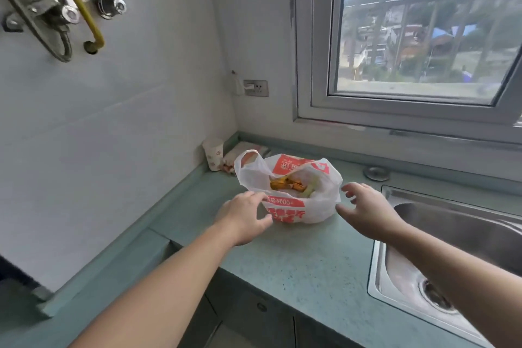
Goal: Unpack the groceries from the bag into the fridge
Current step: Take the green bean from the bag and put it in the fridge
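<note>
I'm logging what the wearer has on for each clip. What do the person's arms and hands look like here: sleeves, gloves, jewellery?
Both forearms are bare up to the frame edge: no sleeves show. The left hand and right hand wear no gloves, and no rings, watch or bracelets can be seen on the visible sides of the fingers or wrists.
</note>
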Demonstrator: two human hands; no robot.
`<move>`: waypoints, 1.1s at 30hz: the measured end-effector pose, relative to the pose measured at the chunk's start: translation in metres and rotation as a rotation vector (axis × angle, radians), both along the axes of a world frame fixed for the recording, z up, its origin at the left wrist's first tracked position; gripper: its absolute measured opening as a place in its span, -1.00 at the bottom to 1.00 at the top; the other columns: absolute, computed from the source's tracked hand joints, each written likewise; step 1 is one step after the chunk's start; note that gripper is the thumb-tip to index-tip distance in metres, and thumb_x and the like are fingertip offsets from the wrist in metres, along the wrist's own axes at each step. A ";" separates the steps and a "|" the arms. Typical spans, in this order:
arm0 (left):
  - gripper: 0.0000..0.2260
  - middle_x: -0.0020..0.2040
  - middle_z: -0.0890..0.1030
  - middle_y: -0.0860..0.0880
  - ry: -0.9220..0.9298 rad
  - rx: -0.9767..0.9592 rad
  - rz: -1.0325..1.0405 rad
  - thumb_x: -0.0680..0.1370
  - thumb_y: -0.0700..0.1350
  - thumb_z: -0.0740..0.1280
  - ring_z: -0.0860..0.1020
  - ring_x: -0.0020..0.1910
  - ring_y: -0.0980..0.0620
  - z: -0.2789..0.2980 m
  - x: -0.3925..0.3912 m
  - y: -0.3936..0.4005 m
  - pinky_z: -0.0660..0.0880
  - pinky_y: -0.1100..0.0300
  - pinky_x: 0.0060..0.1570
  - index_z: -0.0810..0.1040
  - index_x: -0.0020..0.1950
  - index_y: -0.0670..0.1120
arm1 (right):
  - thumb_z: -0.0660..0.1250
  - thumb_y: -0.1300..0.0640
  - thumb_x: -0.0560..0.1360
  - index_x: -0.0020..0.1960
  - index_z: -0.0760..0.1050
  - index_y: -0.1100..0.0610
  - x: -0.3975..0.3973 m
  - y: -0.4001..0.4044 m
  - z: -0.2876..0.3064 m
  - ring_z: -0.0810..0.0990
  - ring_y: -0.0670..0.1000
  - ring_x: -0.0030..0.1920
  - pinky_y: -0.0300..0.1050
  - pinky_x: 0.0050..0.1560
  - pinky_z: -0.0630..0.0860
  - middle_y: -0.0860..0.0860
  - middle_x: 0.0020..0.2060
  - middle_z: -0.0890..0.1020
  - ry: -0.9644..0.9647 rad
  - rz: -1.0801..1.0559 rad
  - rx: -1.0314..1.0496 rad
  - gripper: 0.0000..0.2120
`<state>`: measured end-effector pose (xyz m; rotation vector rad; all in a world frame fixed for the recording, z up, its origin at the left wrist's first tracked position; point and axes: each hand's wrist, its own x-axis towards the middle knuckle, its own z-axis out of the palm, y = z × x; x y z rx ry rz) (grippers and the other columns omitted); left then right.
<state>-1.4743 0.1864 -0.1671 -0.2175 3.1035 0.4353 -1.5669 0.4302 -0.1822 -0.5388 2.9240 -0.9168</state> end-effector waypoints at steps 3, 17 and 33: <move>-0.62 0.31 0.50 0.06 -0.005 0.034 -0.058 0.59 0.11 0.21 0.49 0.22 0.05 -0.017 -0.055 -0.010 0.49 0.09 0.14 0.41 0.38 0.04 | 0.31 0.11 0.50 0.28 0.46 0.11 -0.034 -0.019 -0.012 0.56 0.04 0.08 -0.10 0.10 0.48 0.04 0.10 0.57 0.042 0.002 -0.004 -0.64; -0.68 0.24 0.59 -0.01 -0.285 0.188 -0.283 0.59 0.00 0.24 0.56 0.17 -0.10 -0.145 -0.246 -0.032 0.53 -0.05 0.14 0.46 0.36 0.06 | 0.11 0.37 0.52 0.37 0.44 0.14 -0.151 -0.106 -0.113 0.49 0.13 0.26 -0.06 0.25 0.44 0.09 0.34 0.47 -0.155 -0.049 0.219 -0.55; -0.73 0.12 0.57 -0.09 -0.409 0.116 -0.145 0.55 0.04 0.24 0.56 0.05 -0.16 -0.183 -0.304 -0.013 0.54 -0.08 0.06 0.47 0.22 0.00 | 0.18 0.23 0.54 0.28 0.50 0.19 -0.207 -0.105 -0.112 0.52 0.10 0.23 -0.14 0.16 0.40 0.10 0.24 0.57 -0.257 -0.162 0.181 -0.66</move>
